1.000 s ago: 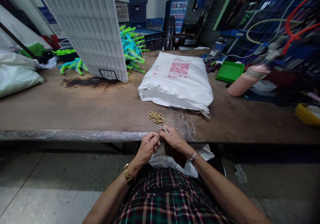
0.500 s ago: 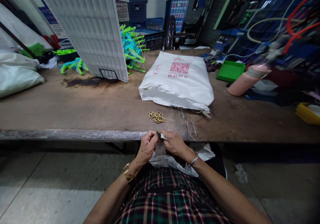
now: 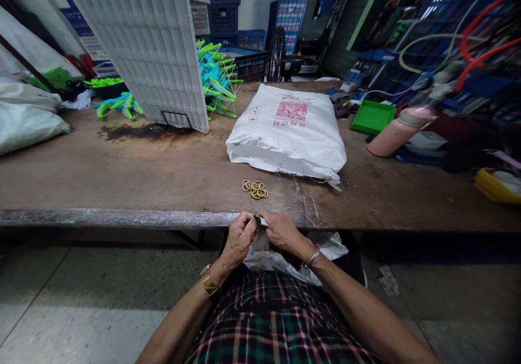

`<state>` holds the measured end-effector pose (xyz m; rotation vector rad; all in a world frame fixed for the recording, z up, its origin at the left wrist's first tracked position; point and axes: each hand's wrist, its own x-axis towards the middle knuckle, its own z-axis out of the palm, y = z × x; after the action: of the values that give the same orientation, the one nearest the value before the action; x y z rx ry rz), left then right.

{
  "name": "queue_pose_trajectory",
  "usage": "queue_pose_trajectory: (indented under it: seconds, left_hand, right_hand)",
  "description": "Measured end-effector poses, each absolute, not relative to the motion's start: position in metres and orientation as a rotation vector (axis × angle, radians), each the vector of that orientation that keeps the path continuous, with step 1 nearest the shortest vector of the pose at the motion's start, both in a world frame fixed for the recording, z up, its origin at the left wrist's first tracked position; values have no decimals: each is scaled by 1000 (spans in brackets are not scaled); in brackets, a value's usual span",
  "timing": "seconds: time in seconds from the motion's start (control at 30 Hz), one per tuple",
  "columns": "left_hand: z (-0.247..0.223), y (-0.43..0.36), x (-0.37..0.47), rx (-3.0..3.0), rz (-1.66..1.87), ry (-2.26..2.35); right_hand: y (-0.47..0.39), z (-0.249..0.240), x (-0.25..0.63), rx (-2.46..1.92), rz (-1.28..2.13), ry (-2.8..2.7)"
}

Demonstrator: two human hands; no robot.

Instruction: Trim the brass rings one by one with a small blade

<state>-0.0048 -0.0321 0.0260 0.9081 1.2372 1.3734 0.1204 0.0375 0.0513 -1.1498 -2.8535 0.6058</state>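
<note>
Just in front of the table's near edge, my left hand [image 3: 239, 237] and my right hand [image 3: 284, 231] meet with their fingers closed. Between them shows a small flat piece [image 3: 261, 221], white at one end and dark at the other. It sticks out from my right fingers towards my left fingertips. What my left fingers pinch is mostly hidden behind them. Beyond both hands, several brass-coloured rings [image 3: 255, 189] lie in a loose cluster on the table. Below my hands, crumpled white sheeting [image 3: 280, 263] covers my lap.
A white sack [image 3: 285, 131] with red print lies on the wooden table [image 3: 122, 179]. Left of it stands a grey-white ribbed panel [image 3: 150, 55], beside green and blue plastic pieces [image 3: 217, 76]. Rightward are a green tray [image 3: 373, 116], a pink bottle [image 3: 396, 135] and a yellow container [image 3: 496, 186].
Both hands stay together in nearly the same place, with the small piece turned slightly between them. The whole view has shifted a little. The rings and sack lie as before.
</note>
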Motion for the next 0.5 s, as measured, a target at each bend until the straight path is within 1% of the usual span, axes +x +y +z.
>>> queue_pose_trajectory:
  seconds: [0.13, 0.3, 0.37, 0.5]
  left_hand:
    - [29, -34, -7, 812, 1373, 1224]
    - [43, -47, -3, 784, 1321, 1066]
    - [44, -49, -1, 691, 1318, 985]
    - [39, -44, -3, 450, 1357, 943]
  right_hand:
    - [43, 48, 111, -1241, 502, -2861]
    - [75, 38, 112, -1605, 327, -2690]
    - [89, 36, 116, -1670, 278, -2596]
    - [104, 36, 114, -1675, 332, -2463]
